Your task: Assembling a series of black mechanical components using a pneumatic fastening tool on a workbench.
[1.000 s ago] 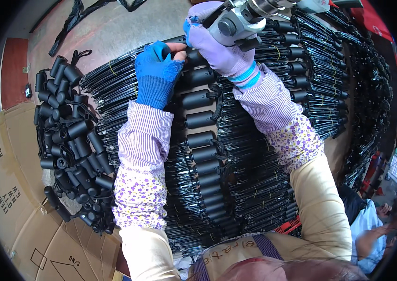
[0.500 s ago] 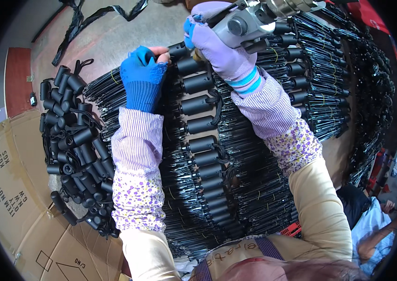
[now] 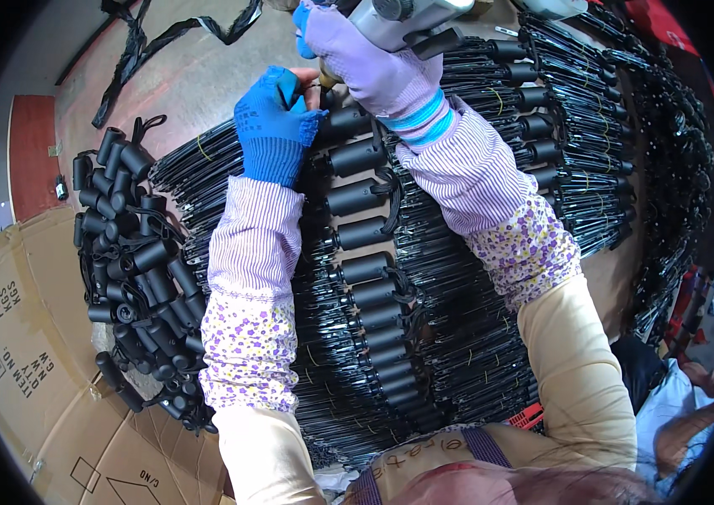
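My left hand [image 3: 275, 118], in a blue glove with bare fingertips, is closed at the end of a black umbrella handle in the far row; that handle is mostly hidden by my hands. My right hand [image 3: 374, 63], in a lavender glove with blue fingertips, grips a grey metal pistol-shaped power driver [image 3: 412, 21], cut off at the top edge. Its yellowish tip [image 3: 328, 80] points down beside my left fingertips. Toward me runs a row of black cylindrical umbrella handles [image 3: 357, 157], some with wrist straps, between folded black umbrella frames [image 3: 450, 261].
Loose black handles [image 3: 134, 252] lie heaped at the left, beside cardboard [image 3: 37, 320]. More umbrella frames [image 3: 576, 118] with handles are bundled at the right. A black plastic strip [image 3: 134, 50] lies at the far left. Another person's arm [image 3: 685, 433] shows at the lower right.
My right hand and the driver have moved left and farther away. My left hand has shifted slightly right and farther, so both hands are now close together at the handle.
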The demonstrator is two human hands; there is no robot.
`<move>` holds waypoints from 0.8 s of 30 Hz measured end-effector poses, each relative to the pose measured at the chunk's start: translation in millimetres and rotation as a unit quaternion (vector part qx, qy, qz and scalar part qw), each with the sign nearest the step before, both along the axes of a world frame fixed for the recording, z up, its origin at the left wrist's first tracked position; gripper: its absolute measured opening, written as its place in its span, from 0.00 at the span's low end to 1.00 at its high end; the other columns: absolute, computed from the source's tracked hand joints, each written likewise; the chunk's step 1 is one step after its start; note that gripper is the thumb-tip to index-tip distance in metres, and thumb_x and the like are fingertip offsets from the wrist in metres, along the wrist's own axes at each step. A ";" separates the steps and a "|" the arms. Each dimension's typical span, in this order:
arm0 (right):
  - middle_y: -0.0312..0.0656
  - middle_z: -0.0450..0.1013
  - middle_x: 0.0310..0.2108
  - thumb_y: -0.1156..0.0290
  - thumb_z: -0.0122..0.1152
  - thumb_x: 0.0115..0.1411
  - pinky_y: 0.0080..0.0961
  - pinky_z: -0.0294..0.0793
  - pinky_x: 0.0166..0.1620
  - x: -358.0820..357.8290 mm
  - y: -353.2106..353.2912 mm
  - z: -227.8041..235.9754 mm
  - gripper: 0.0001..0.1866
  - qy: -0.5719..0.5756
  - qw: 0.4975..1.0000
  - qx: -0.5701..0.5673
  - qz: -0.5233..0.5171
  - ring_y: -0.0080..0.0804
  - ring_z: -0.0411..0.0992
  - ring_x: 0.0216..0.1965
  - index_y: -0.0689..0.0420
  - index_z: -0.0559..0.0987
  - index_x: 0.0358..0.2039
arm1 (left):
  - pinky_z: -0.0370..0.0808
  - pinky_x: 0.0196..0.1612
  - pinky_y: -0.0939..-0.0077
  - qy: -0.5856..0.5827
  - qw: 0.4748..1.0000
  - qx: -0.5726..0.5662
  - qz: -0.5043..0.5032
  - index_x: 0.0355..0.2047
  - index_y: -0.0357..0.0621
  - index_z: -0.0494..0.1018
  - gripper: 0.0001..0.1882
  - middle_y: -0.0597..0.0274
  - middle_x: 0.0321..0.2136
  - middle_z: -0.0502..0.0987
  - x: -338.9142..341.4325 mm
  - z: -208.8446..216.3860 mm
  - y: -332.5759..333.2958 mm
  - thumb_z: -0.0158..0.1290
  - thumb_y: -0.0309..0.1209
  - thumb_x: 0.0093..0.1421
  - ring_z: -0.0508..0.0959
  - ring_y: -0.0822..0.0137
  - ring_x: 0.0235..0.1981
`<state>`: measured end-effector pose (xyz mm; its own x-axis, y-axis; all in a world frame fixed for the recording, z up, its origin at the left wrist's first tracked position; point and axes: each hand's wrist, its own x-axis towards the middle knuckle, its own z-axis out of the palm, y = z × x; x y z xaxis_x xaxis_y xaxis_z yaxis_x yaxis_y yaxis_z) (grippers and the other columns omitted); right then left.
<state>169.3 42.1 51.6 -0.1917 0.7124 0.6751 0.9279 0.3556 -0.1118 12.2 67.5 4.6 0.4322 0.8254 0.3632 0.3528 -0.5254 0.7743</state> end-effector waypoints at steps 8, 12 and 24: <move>0.34 0.77 0.35 0.74 0.58 0.50 0.18 0.72 0.42 -23.4 8.2 5.8 0.09 0.512 0.856 -0.059 0.045 0.26 0.74 0.36 0.54 0.79 0.34 | 0.73 0.33 0.77 0.014 0.999 0.025 0.013 0.33 0.42 0.79 0.12 0.61 0.27 0.79 2.2 0.3 -5.2 0.57 0.18 0.46 0.76 0.68 0.25; 0.33 0.77 0.32 0.76 0.59 0.48 0.18 0.73 0.39 -28.1 2.1 6.8 0.09 0.647 0.750 -0.120 0.072 0.26 0.74 0.32 0.54 0.79 0.33 | 0.73 0.33 0.77 -0.005 1.000 0.003 0.023 0.32 0.43 0.79 0.11 0.60 0.27 0.79 -0.6 -5.3 -2.2 0.57 0.19 0.47 0.75 0.68 0.25; 0.32 0.77 0.31 0.77 0.61 0.50 0.17 0.73 0.38 -26.7 -1.3 19.2 0.09 0.521 0.845 -0.011 0.118 0.25 0.75 0.32 0.55 0.80 0.34 | 0.73 0.32 0.74 0.098 0.993 -0.026 0.053 0.30 0.43 0.79 0.06 0.61 0.25 0.78 -10.2 6.9 1.5 0.57 0.27 0.49 0.75 0.66 0.24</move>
<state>142.6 40.9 70.8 0.3606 0.7520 0.5518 0.2255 0.5037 -0.8339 2.0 69.0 11.5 0.4004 0.8852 0.2368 0.5511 -0.4391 0.7096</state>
